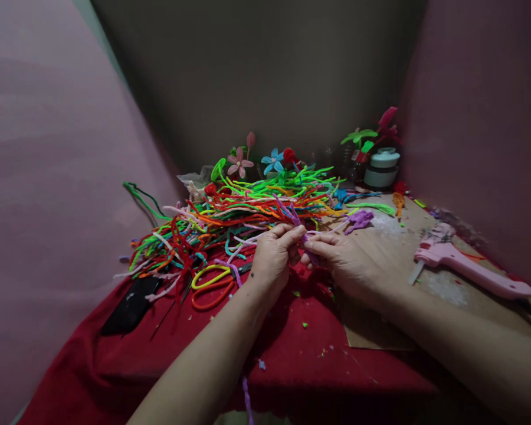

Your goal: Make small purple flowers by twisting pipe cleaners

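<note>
Purple pipe cleaners, bent into narrow loops, are pinched between both my hands above the front of the table. My left hand grips them from the left with thumb and fingers closed. From the right, my right hand pinches the same purple piece lower down, the fingertips of both hands nearly touching. A finished-looking purple pipe-cleaner flower lies just beyond my right hand. Beside my left wrist are scissors with yellow and orange handles. Part of the purple piece is hidden by my fingers.
A big heap of coloured pipe cleaners spreads behind my hands. A pink glue gun rests on cardboard at right. A dark phone-like object lies left on the red cloth. A lidded jar and fuzzy flowers stand behind.
</note>
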A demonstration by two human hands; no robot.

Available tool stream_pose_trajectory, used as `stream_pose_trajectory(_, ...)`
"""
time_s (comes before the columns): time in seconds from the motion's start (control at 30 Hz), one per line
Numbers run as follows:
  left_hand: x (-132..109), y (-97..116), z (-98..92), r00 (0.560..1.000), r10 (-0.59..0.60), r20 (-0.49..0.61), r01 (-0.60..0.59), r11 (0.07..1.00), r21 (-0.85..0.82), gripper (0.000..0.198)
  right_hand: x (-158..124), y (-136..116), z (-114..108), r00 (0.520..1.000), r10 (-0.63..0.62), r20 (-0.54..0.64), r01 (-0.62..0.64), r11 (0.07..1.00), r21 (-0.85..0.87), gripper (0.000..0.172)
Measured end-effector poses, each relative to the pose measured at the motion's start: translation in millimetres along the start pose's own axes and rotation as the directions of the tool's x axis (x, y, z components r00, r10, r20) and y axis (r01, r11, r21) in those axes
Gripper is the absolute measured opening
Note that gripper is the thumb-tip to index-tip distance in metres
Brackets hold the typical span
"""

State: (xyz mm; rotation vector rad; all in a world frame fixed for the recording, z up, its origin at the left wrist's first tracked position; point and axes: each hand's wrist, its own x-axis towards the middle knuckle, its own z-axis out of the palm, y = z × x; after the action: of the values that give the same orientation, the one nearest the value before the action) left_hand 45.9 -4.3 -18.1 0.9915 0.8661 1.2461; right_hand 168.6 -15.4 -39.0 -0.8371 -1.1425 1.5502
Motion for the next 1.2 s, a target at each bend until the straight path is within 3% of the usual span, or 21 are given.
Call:
stream_pose_trajectory(0.23,-3,6,-1.0,0.992,0.12,-0.039,-0.102,0.945,0.311,0.027,0,-8,0,0.995,0.077,-0.071,-0.076,0.997,0.023,0.014)
stream_pose_trajectory(0.37,-4,13,-6.3,0.972,0.206,0.11,-0.233,0.817,0.527,0.015,1,-11,-3,0.993,0.106,-0.059,-0.104,0.994,0.029,0.012)
stream_pose_trajectory(0.43,-3,15,-11.8,0.911,0.331,0.247,-0.411,0.666,0.622,0.009,0,-13,-4,0.994,0.104,-0.023,-0.104,0.994,0.019,0.011)
stream_pose_trajectory(0.5,-1,17,-17.7,0.804,0.436,0.404,-0.582,0.432,0.689,0.011,0,-15,-6,0.992,0.12,0.024,-0.12,0.993,-0.001,0.013)
stream_pose_trajectory(0.57,-1,19,-21.8,0.698,0.447,0.56,-0.679,0.164,0.716,0.017,-1,-18,-8,0.989,0.136,0.06,-0.133,0.99,-0.039,0.013)
stream_pose_trajectory(0.67,-5,25,-21.5,0.57,0.395,0.721,-0.72,-0.181,0.669,0.021,-2,-23,-9,0.983,0.148,0.105,-0.133,0.982,-0.137,0.013)
stream_pose_trajectory(0.73,-10,29,-17.9,0.558,0.33,0.762,-0.688,-0.329,0.647,0.022,-1,-26,-9,0.983,0.134,0.126,-0.102,0.968,-0.231,0.016)
stream_pose_trajectory(0.8,-14,32,-14.2,0.607,0.26,0.751,-0.64,-0.4,0.656,0.021,-2,-27,-9,0.986,0.1,0.13,-0.048,0.935,-0.352,0.019)
stream_pose_trajectory(0.87,-17,35,-12.6,0.687,0.204,0.698,-0.61,-0.361,0.706,0.018,-3,-25,-8,0.991,0.011,0.132,0.058,0.858,-0.511,0.022)
stream_pose_trajectory(0.9,-17,36,-12.9,0.742,0.177,0.647,-0.592,-0.28,0.755,0.018,-4,-23,-7,0.987,-0.067,0.146,0.142,0.786,-0.601,0.021)
stream_pose_trajectory(0.93,-17,37,-14.0,0.806,0.135,0.576,-0.559,-0.148,0.816,0.019,-6,-20,-7,0.969,-0.172,0.178,0.247,0.685,-0.685,0.021)
stream_pose_trajectory(1.0,-14,38,-17.3,0.912,-0.012,0.41,-0.396,0.235,0.888,0.02,-10,-16,-5,0.866,-0.397,0.303,0.46,0.4,-0.793,0.018)
stream_pose_trajectory(1.07,-10,38,-20.4,0.938,-0.181,0.294,-0.129,0.607,0.784,0.021,-15,-13,-3,0.715,-0.551,0.43,0.582,0.13,-0.802,0.018)
stream_pose_trajectory(1.1,-8,38,-21.2,0.929,-0.248,0.273,-0.004,0.734,0.68,0.021,-18,-13,-3,0.648,-0.597,0.472,0.609,0.036,-0.792,0.018)
stream_pose_trajectory(1.17,-6,38,-21.5,0.906,-0.323,0.272,0.164,0.863,0.478,0.019,-20,-14,-2,0.565,-0.657,0.499,0.627,-0.051,-0.777,0.018)
stream_pose_trajectory(1.2,-6,38,-21.1,0.899,-0.339,0.277,0.208,0.888,0.411,0.018,-21,-15,-2,0.55,-0.68,0.485,0.633,-0.039,-0.773,0.017)
